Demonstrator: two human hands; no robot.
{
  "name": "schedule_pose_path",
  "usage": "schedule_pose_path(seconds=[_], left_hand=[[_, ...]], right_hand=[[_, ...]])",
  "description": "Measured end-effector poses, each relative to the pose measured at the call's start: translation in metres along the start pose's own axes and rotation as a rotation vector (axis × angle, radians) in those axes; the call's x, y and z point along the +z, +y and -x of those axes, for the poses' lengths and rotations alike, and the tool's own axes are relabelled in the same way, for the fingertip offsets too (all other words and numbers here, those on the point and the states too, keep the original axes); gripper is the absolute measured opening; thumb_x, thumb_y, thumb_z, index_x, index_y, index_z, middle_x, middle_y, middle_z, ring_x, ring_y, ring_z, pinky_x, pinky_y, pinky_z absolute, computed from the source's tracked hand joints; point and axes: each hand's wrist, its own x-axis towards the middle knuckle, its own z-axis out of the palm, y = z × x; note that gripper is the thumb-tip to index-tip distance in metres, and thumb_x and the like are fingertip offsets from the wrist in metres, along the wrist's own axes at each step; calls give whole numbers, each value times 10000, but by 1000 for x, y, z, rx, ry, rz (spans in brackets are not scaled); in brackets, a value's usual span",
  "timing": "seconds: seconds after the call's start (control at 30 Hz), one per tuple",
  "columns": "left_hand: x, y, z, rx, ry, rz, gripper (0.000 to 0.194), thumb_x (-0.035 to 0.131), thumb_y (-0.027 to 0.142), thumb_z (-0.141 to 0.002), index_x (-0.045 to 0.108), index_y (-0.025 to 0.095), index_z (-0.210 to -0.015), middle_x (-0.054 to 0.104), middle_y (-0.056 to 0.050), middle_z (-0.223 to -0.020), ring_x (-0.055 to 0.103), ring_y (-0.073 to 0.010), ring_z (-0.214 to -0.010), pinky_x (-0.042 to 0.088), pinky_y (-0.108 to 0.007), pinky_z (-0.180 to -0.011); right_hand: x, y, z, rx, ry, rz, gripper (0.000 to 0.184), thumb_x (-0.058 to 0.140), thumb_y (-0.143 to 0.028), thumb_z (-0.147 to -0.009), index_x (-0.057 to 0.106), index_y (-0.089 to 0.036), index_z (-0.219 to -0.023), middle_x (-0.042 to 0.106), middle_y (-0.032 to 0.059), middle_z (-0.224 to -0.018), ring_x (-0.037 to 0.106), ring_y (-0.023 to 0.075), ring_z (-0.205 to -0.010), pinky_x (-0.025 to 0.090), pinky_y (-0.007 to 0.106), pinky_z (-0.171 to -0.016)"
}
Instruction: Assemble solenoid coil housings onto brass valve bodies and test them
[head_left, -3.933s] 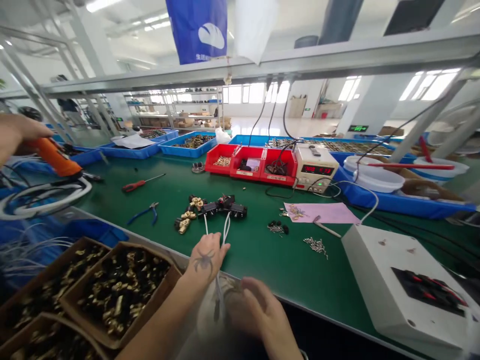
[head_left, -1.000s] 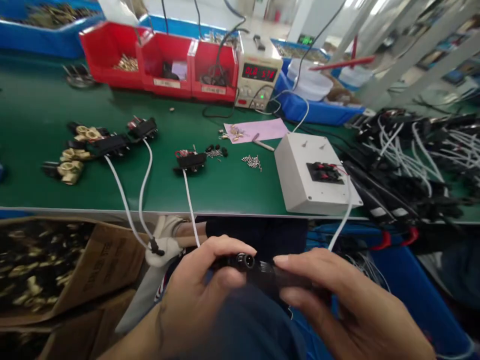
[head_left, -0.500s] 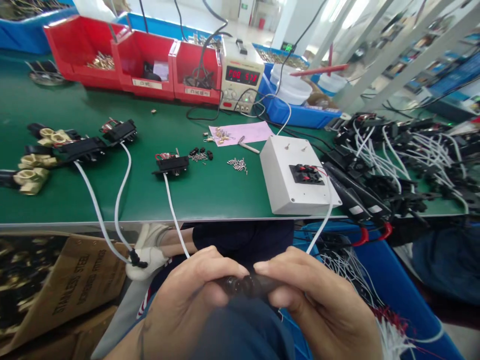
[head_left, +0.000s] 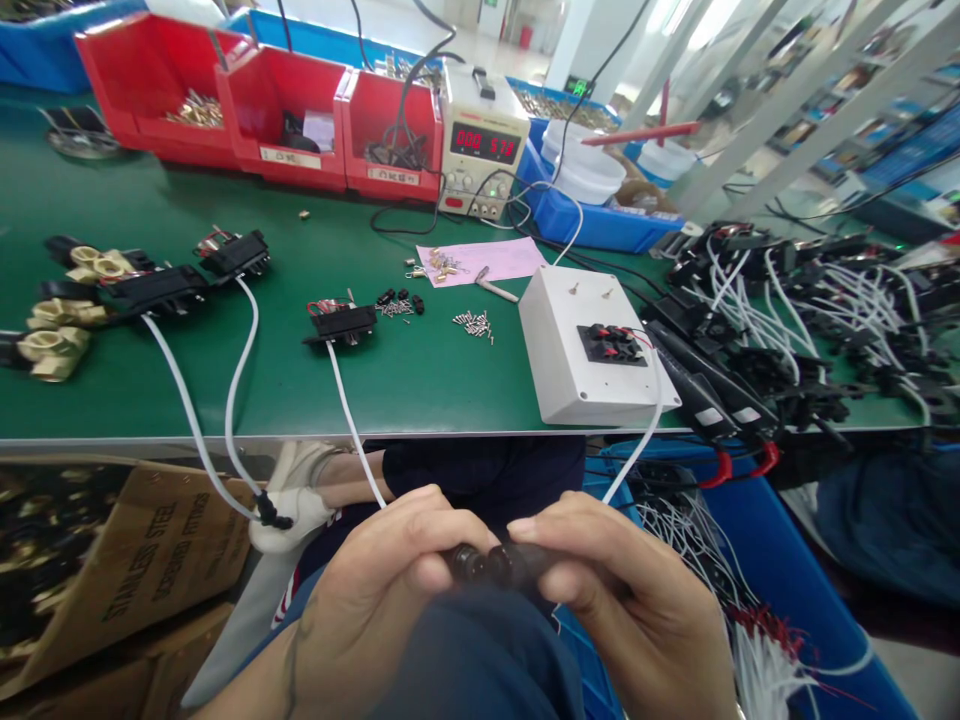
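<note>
My left hand [head_left: 386,575] pinches a black cable connector [head_left: 466,563], and a white cable [head_left: 352,415] runs from that hand up to a black module [head_left: 341,323] on the bench. Opposite it, my right hand [head_left: 634,590] grips a second black connector [head_left: 525,566]. From there another white cable [head_left: 637,462] leads to the terminals of a white box [head_left: 559,345]. The connector ends face each other and are very close; blur hides whether they touch or are joined. Fingers cover most of both connectors.
The green bench [head_left: 442,390] carries loose screws [head_left: 474,324], more black modules [head_left: 161,290] with brass fittings [head_left: 56,350], and a power supply [head_left: 484,140] beside red bins [head_left: 285,120]. Below are a blue crate [head_left: 810,600] of cables and a cardboard box [head_left: 142,560]. Someone's shoe [head_left: 289,505] shows under the bench.
Both hands keep their hold, with the connectors end to end and only slight movement. The power supply's red digits read differently. The whole view has shifted slightly.
</note>
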Motion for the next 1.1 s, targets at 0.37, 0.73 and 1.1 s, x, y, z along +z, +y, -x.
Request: schedule_pose_path(seconds=[0.37, 0.73, 1.1], left_hand=[[-2, 3, 1, 7, 13, -154, 268, 352, 390, -1041, 596, 281, -1021, 645, 26, -852, 604, -118, -800, 441, -205, -765], [-13, 12, -1, 74, -12, -451, 201, 412, 250, -1014, 603, 310, -1034, 726, 98, -930, 682, -62, -874, 441, -103, -862], [-19, 14, 6, 61, -14, -677, 184, 490, 323, -998, 650, 290, -1082, 758, 101, -1018, 712, -58, -910, 441, -58, -924]], right_hand=[[0, 2, -4, -16, -5, -13, 121, 618, -323, -961, 692, -241, -1011, 711, -40, -839, 647, 89, -770, 511, 150, -695], [-16, 2, 0, -171, -103, 205, 304, 548, -32, -938, 649, -174, -1187, 663, 24, -913, 616, 117, -808, 506, 231, -687], [-31, -13, -16, -419, -199, 589, 237, 458, -172, -1023, 684, -142, -1089, 742, 52, -910, 627, 151, -743, 501, 285, -672]])
